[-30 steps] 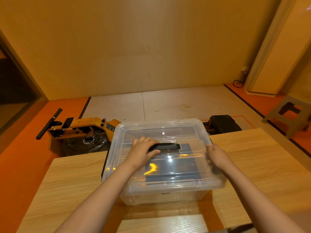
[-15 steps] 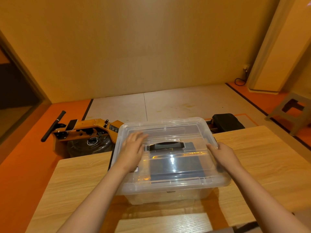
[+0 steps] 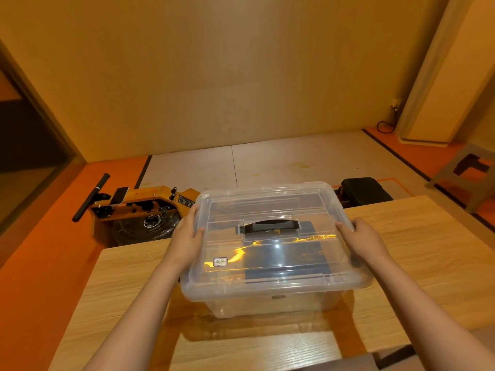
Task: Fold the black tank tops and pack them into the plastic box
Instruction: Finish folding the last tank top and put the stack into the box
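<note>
Folded black tank tops (image 3: 289, 259): flat dark stack inside the clear rectangular plastic box (image 3: 273, 303), seen through the top, lying toward the right half of the box. Count can't be told.

Box sits centre frame on the light wood-grain table (image 3: 428, 250). Transparent lid (image 3: 267, 204) is on top of it; whether it is fully seated can't be told. Black curved carry handle (image 3: 270, 226) lies flat in the lid's centre recess. Small white sticker (image 3: 220, 261) on the lid, lower left part; its text is unreadable.

Left hand (image 3: 187, 242): grasping the lid's left rim, thumb on top, fingers down the outer edge. Right hand (image 3: 367, 241): grasping the lid's right rim, fingers curled onto the edge. Both forearms come in from the bottom of the frame.

Beyond the table's far edge, on the floor:
- left of centre: orange machine (image 3: 139, 207) with a black round tank underneath and a black bar (image 3: 91, 196) sticking out to the upper left
- right of the box's far corner: black padded block (image 3: 364, 190)
- pale grey floor mat (image 3: 281, 164) at mid frame, orange floor around it
- right edge: grey stool (image 3: 466, 172)
- upper right, by the wall: black cable (image 3: 384, 127) looped on the floor
</note>
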Motion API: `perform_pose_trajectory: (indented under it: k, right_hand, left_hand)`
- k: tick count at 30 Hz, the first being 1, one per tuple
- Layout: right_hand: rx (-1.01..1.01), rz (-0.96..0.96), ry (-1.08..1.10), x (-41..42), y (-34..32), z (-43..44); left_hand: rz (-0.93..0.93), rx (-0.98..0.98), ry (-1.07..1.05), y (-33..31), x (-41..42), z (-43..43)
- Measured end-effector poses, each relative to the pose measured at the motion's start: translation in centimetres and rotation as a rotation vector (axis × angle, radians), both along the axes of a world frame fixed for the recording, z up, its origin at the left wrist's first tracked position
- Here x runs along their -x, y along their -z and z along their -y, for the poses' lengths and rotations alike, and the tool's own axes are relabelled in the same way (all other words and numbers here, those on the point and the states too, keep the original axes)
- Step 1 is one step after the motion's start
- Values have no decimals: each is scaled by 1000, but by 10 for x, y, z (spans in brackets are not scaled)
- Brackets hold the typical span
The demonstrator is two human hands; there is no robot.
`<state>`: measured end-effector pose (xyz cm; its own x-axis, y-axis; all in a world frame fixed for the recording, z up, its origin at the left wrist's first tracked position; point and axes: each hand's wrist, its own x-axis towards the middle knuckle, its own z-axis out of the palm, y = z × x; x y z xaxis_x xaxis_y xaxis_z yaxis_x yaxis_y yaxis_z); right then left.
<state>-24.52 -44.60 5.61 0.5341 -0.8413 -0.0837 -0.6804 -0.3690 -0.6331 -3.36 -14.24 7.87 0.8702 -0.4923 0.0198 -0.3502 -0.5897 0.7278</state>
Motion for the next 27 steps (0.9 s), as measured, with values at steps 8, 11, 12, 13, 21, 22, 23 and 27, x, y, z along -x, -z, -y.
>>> perform_pose_trajectory:
  k: [8,11,12,13,21,22,23,27]
  right_hand:
    - [-157,-202,134,-4,0,4]
    - [-162,-189,151,-5,2,4]
    - [-110,-189,156,-3,3,4]
    - [-44,-189,160,-1,4,3]
    - [229,-195,96,5,-7,-9]
    - [240,-197,85,5,-6,-8]
    - [244,-199,79,5,-6,-7]
    - [234,-210,70,6,-3,-6]
  left_hand:
    - [-581,-29,-382,12,-9,3]
    - [-232,-237,-457,13,-3,3]
    - [-72,-323,-461,11,1,4]
    - [26,-373,-447,9,4,4]
    - [-241,-221,-230,0,3,-5]
    - [-252,-183,-212,0,5,-7]
    - [-241,-172,-201,0,7,-9]
    - [-182,-220,-197,0,10,-10]
